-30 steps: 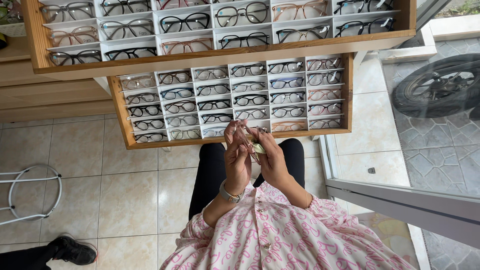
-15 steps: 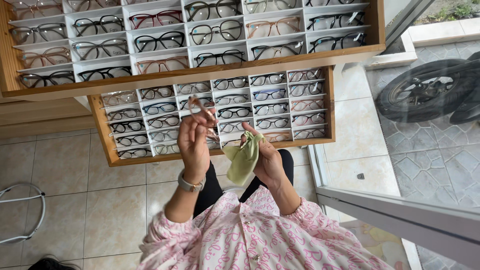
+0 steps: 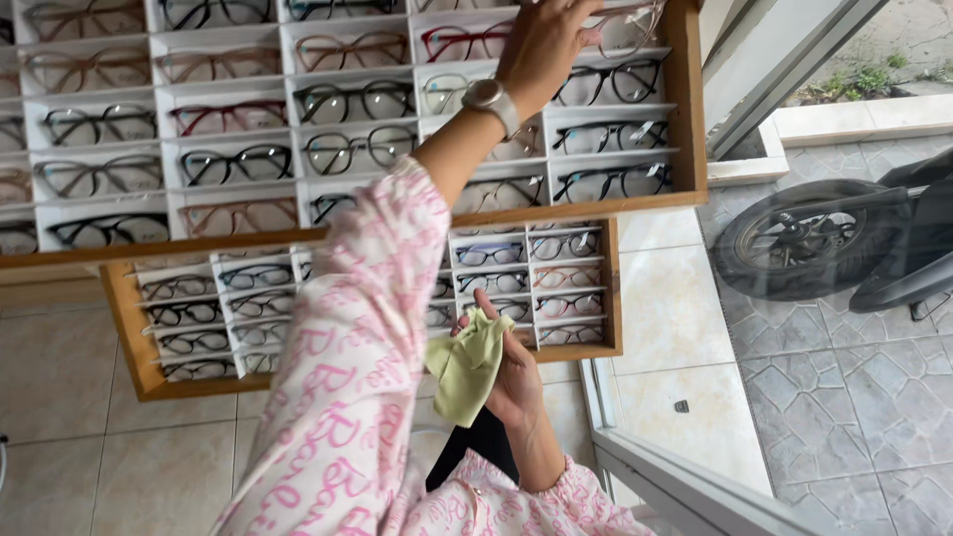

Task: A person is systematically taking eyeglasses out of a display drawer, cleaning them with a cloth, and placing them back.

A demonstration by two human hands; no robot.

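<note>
1. Head view: I'm seeing the right hand [image 3: 516, 372] gripping a green cloth [image 3: 465, 365] near the lap.
2. Beyond it, the lower tray [image 3: 124, 328] is holding glasses.
3. Farthest, the left hand [image 3: 544, 40] is pinching clear-framed glasses [image 3: 627, 25] at the upper tray [image 3: 687, 109].

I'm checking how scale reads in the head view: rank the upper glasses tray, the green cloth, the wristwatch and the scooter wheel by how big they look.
1. Upper tray, widest by far.
2. Wheel.
3. Cloth, held in the right hand; it sits nearer the camera, so its place against the wheel is unsure.
4. Watch on the left hand's wrist.
</note>
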